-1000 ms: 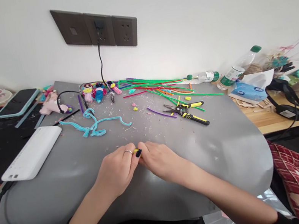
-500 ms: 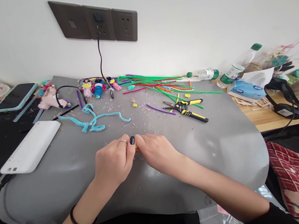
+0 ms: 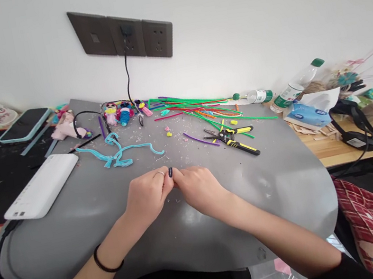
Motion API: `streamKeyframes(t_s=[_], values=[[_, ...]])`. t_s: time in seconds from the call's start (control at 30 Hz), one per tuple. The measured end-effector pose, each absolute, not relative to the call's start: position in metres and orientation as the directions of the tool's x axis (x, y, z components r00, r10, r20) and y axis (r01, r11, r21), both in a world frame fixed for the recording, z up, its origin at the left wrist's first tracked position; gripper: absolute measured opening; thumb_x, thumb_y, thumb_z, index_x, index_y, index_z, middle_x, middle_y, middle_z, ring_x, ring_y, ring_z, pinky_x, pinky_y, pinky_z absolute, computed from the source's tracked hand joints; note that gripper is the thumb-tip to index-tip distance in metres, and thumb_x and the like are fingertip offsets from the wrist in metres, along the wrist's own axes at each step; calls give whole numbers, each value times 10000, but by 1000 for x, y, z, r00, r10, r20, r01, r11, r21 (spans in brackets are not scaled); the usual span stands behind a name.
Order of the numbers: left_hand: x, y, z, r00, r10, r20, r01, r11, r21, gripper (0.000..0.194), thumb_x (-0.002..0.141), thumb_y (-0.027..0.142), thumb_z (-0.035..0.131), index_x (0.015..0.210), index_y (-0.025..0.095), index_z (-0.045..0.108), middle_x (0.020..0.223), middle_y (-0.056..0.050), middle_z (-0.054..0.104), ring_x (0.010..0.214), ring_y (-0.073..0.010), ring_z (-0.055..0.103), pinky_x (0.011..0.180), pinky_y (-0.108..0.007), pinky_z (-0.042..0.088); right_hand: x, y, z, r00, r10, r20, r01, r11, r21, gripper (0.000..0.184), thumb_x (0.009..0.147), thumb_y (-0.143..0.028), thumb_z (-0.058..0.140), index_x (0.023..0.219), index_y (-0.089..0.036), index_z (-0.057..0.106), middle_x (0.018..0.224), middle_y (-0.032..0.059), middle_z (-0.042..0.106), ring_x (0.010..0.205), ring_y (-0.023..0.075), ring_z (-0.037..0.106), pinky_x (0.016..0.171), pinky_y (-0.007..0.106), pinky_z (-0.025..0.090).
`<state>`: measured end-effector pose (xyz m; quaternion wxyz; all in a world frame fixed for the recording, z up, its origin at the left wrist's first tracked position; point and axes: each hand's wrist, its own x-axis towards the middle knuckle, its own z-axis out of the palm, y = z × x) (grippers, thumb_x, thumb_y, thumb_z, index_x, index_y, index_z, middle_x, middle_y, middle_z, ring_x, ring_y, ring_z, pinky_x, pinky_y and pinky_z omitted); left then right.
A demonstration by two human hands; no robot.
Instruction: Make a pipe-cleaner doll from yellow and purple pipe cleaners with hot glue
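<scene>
Grey matting (image 3: 283,199) was spread beneath a pale wall (image 3: 241,19), and yellow-and-black pliers (image 3: 226,136) were laid on it with the handles directed rightward. Nearer the person than the pliers, and left of them, the left hand (image 3: 148,194) and right hand (image 3: 200,187) were brought together at the fingertips, knuckles uppermost, with both forearms angled inward. All visible fingers were curled closed, and the dark-nailed left thumb was pointed away from the body. The inside of the grip was concealed; whether anything was held could not be determined. Light-blue pipe cleaners (image 3: 108,162), nearest the fingertips, were positioned well left of the pliers. Green stems (image 3: 194,102) were bundled mostly behind the pliers.
</scene>
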<state>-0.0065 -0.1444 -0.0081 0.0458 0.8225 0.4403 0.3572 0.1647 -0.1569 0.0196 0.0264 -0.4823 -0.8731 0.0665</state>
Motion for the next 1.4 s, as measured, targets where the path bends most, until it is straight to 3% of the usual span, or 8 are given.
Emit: streamKeyframes(t_s=[0.3, 0.43, 0.57, 0.67, 0.9, 0.97, 1.13, 1.4], values=[[-2, -141, -19, 370, 757, 538, 589, -639, 494, 385, 1028, 226, 345, 645, 252, 372, 504, 34, 455, 428, -144, 440, 491, -302, 294, 168, -157, 6, -539, 842, -8, 831, 530, -171, 199, 967, -15, 492, 949, -196, 571, 696, 7, 704, 597, 171, 595, 614, 315, 239], [-6, -136, -20, 356, 810, 467, 613, -579, 538, 385, 1037, 294, 352, 659, 253, 414, 509, 36, 465, 442, -158, 456, 497, -309, 289, 169, -154, -4, -519, 853, 53, 833, 519, -190, 178, 1103, -215, 467, 967, -194, 581, 747, 19, 719, 635, 173, 610, 650, 313, 278], [-8, -132, -19, 214, 896, 389, 579, -437, 689, 481, 1039, 359, 377, 570, 252, 368, 463, 28, 436, 429, -145, 423, 493, -308, 280, 168, -152, -10, -505, 834, 221, 810, 547, -213, 198, 1124, -321, 439, 1129, -171, 567, 985, 89, 741, 844, 213, 657, 730, 315, 371], [-7, -133, -17, 167, 935, 312, 465, -353, 812, 572, 1063, 455, 363, 531, 247, 373, 447, 23, 424, 425, -136, 405, 471, -306, 286, 168, -153, -9, -546, 806, 229, 770, 590, -241, 233, 1126, -279, 380, 993, -193, 551, 932, 89, 697, 832, 221, 608, 727, 328, 385], [-7, -138, -11, 239, 899, 366, 383, -434, 815, 539, 1063, 412, 383, 557, 230, 414, 476, 38, 433, 438, -114, 408, 467, -268, 308, 174, -158, 9, -576, 817, 37, 458, 360, -813, 294, 1144, -367, 271, 913, -246, 405, 791, -26, 573, 674, 138, 520, 629, 251, 413], [-6, -137, -10, 207, 888, 411, 408, -460, 788, 509, 1039, 361, 409, 550, 231, 360, 463, 49, 387, 424, -103, 368, 457, -265, 281, 175, -158, 10, -574, 812, 99, 517, 454, -725, 271, 1142, -422, 305, 1017, -229, 449, 868, 10, 627, 724, 161, 551, 654, 272, 419], [-2, -137, -6, 172, 868, 467, 449, -490, 747, 449, 991, 265, 449, 569, 223, 300, 462, 66, 297, 420, -85, 295, 448, -261, 242, 173, -150, 2, -646, 712, 276, 692, 699, -182, 367, 1146, -413, 290, 996, -182, 532, 892, 85, 654, 776, 216, 561, 688, 337, 378], [-3, -137, -6, 222, 815, 535, 461, -571, 680, 504, 994, 242, 497, 534, 197, 296, 447, 66, 289, 416, -70, 273, 443, -241, 238, 171, -145, -5, -714, 629, 307, 666, 746, 20, 371, 1154, -278, 275, 917, -168, 538, 773, 44, 590, 688, 193, 508, 649, 328, 338]])
